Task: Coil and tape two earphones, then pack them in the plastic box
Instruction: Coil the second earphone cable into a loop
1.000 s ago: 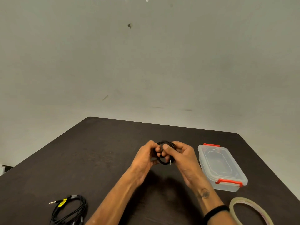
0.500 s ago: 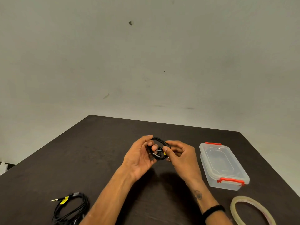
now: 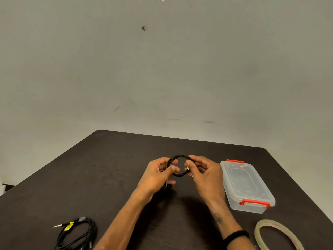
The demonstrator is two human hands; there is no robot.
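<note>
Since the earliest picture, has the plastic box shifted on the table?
No. The plastic box lies at the same spot by the table's right edge, tape roll just nearer; only the camera wobbled.

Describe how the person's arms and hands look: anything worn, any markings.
Both forearms are bare, with no sleeves in view. The right forearm carries a small dark tattoo above a black band round the wrist. The left hand and the right hand wear no gloves; no rings can be made out.

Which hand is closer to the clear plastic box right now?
Right. The right hand is just beside the plastic box, holding the coiled earphone; the left hand holds the coil's far side, farther away.
</note>
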